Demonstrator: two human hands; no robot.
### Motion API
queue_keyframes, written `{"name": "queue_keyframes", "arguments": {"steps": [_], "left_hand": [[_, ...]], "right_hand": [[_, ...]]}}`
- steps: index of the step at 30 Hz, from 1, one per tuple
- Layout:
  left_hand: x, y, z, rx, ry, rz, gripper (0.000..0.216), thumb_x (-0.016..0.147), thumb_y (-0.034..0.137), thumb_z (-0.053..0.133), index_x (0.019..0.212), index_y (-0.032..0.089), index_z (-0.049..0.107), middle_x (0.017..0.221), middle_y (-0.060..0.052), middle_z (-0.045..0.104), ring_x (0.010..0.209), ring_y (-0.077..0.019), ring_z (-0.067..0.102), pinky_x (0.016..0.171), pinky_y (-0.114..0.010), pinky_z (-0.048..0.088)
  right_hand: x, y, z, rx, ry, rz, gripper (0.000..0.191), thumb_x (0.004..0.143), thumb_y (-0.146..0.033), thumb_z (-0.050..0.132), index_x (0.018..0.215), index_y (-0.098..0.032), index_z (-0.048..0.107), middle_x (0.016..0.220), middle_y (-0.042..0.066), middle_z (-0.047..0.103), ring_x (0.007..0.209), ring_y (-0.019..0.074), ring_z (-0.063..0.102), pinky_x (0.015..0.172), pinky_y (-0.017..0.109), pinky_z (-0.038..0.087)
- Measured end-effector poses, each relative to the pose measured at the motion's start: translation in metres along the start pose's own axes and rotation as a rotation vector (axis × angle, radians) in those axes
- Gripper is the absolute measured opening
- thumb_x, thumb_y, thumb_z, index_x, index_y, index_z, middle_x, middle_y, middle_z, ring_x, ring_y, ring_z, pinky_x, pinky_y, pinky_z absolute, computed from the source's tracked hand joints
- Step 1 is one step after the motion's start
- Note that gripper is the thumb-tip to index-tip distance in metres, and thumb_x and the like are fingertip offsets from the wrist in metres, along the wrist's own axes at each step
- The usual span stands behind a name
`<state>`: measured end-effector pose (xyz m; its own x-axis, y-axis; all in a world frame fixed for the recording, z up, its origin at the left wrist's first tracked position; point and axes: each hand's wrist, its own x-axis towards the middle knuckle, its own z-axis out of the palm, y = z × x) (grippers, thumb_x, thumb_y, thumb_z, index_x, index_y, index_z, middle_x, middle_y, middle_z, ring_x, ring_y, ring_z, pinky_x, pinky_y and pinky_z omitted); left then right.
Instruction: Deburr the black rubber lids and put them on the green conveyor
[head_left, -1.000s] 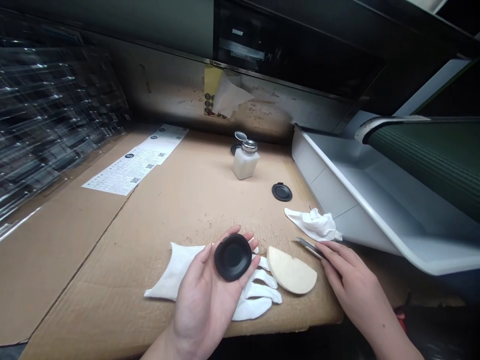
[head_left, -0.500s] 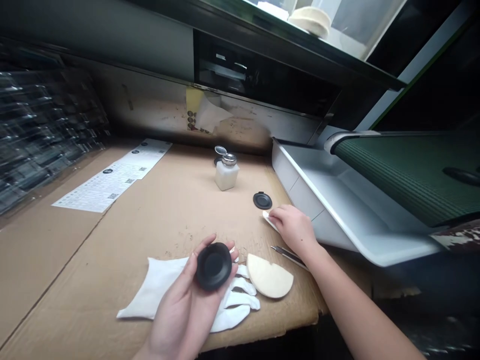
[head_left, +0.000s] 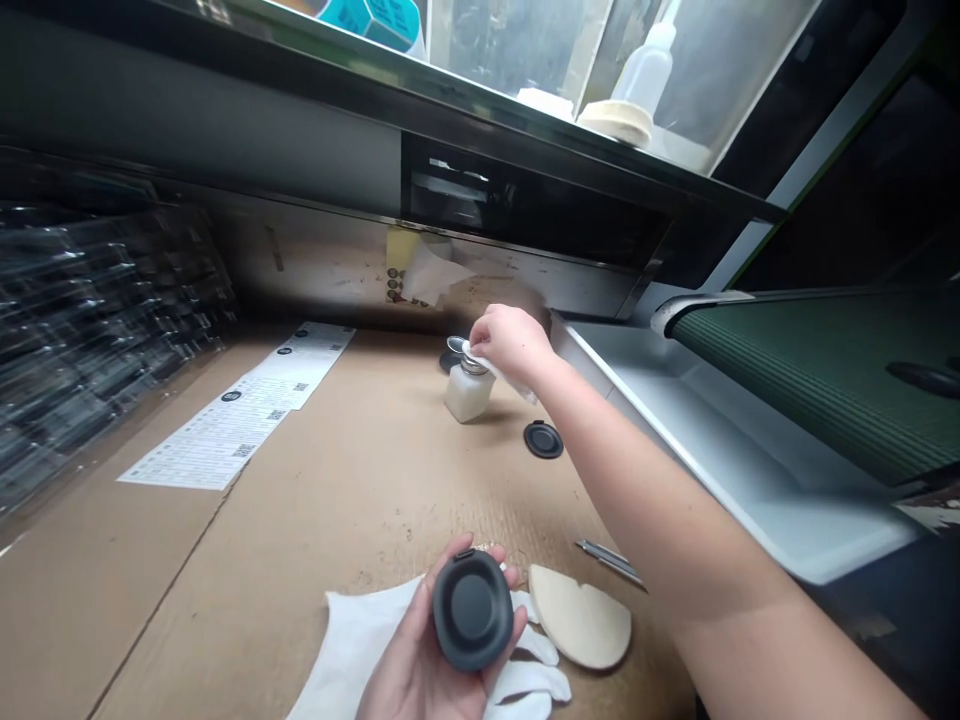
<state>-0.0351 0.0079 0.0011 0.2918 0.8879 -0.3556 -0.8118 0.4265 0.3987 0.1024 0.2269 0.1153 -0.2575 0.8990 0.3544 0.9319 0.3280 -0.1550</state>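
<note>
My left hand (head_left: 420, 670) holds a round black cap-like part (head_left: 473, 608) with a recessed middle and a small tab, facing up, above a white glove (head_left: 352, 640). At the back of the table my right hand (head_left: 508, 342) pinches a white cloth or wipe (head_left: 517, 385), pressed to the metal top of a squat whitish dispenser bottle (head_left: 469, 393) whose lid (head_left: 455, 344) is flipped up. A similar black part (head_left: 543, 439) lies on the cardboard to the bottle's right. Another dark piece sits partly hidden behind the bottle.
Near my right forearm lie a half-round cream pad (head_left: 581, 620) and a slim metal pen-like tool (head_left: 611, 562). A white tray (head_left: 750, 510) and green conveyor belt (head_left: 795, 370) stand right. Printed label sheets (head_left: 217, 425) and stacked clear plastic trays (head_left: 97, 320) occupy the left.
My right hand has moved from the table's right side, back and left to the bottle top, bringing the white wipe. My left hand still holds the black part, tilted slightly differently. The view has shifted.
</note>
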Motion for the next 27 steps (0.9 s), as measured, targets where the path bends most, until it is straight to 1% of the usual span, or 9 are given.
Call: {"name": "queue_keyframes", "arguments": {"steps": [4,8,12,15,17,19,22,24,27], "left_hand": [[0.001,0.001,-0.006,-0.033,-0.02,-0.021,0.032,0.076,0.002,0.055,0.098,0.02,0.07,0.11,-0.015,0.066,0.107,-0.0345,0.056,0.088,-0.053,0.046],[0.002,0.003,-0.007,-0.163,-0.067,-0.093,0.029,0.082,0.009,0.049,0.096,0.02,0.071,0.107,-0.012,0.069,0.106,-0.0307,0.058,0.087,-0.047,0.048],[0.001,0.004,-0.005,-0.212,-0.048,-0.124,0.027,0.086,0.02,0.046,0.093,0.017,0.071,0.101,-0.012,0.071,0.102,-0.0306,0.06,0.086,-0.045,0.05],[0.0,0.001,-0.004,-0.2,-0.038,-0.097,0.029,0.086,0.026,0.045,0.094,0.014,0.071,0.1,-0.016,0.07,0.102,-0.0324,0.06,0.086,-0.044,0.049],[-0.001,-0.001,-0.004,-0.194,-0.028,-0.073,0.032,0.086,0.031,0.046,0.097,0.014,0.07,0.1,-0.017,0.069,0.103,-0.0329,0.059,0.088,-0.044,0.048],[-0.002,-0.004,-0.003,-0.174,-0.013,-0.053,0.033,0.084,0.034,0.047,0.098,0.014,0.069,0.102,-0.017,0.069,0.103,-0.032,0.06,0.088,-0.043,0.047],[-0.004,-0.005,0.001,-0.15,0.002,-0.026,0.03,0.082,0.037,0.051,0.096,0.016,0.069,0.099,-0.013,0.069,0.098,-0.0259,0.061,0.085,-0.039,0.049],[-0.004,-0.005,0.002,-0.142,-0.001,-0.011,0.029,0.082,0.038,0.053,0.093,0.017,0.069,0.093,-0.01,0.068,0.095,-0.0226,0.06,0.082,-0.036,0.05],[-0.004,-0.006,0.0,-0.111,-0.034,0.004,0.025,0.081,0.035,0.054,0.089,0.016,0.069,0.091,-0.009,0.067,0.093,-0.022,0.058,0.083,-0.037,0.049]], "right_hand": [[0.015,0.004,0.007,-0.055,-0.139,-0.026,0.005,0.066,-0.015,0.064,0.066,-0.019,0.067,0.069,0.0,0.058,0.066,0.0107,0.051,0.056,0.023,0.03],[0.013,0.007,0.012,-0.069,-0.135,-0.019,0.01,0.068,-0.014,0.059,0.069,-0.02,0.067,0.076,0.001,0.061,0.07,0.0119,0.051,0.057,0.023,0.029],[0.0,0.002,0.002,-0.052,-0.083,0.002,0.011,0.074,-0.018,0.055,0.073,-0.021,0.065,0.082,0.001,0.06,0.074,0.0129,0.051,0.058,0.023,0.031],[-0.032,-0.014,-0.013,-0.037,-0.02,-0.011,0.011,0.08,-0.022,0.052,0.077,-0.022,0.063,0.089,-0.001,0.058,0.078,0.0126,0.05,0.061,0.023,0.032],[-0.066,-0.029,-0.02,0.008,-0.042,-0.078,0.008,0.08,-0.021,0.054,0.077,-0.023,0.061,0.085,-0.003,0.057,0.076,0.0109,0.051,0.064,0.022,0.034],[-0.103,-0.043,-0.021,0.14,-0.166,-0.192,0.007,0.08,-0.019,0.057,0.074,-0.022,0.059,0.079,-0.004,0.057,0.073,0.0097,0.051,0.064,0.021,0.035],[-0.144,-0.056,-0.013,0.323,-0.319,-0.218,0.01,0.079,-0.014,0.057,0.071,-0.02,0.058,0.075,-0.004,0.057,0.07,0.008,0.052,0.063,0.019,0.036],[-0.158,-0.059,-0.005,0.372,-0.351,-0.19,0.011,0.077,-0.013,0.059,0.07,-0.02,0.057,0.074,-0.005,0.057,0.07,0.0075,0.052,0.062,0.018,0.036],[-0.162,-0.058,0.001,0.341,-0.344,-0.184,0.009,0.077,-0.015,0.06,0.07,-0.02,0.056,0.074,-0.005,0.057,0.07,0.0082,0.052,0.061,0.019,0.035]]}}
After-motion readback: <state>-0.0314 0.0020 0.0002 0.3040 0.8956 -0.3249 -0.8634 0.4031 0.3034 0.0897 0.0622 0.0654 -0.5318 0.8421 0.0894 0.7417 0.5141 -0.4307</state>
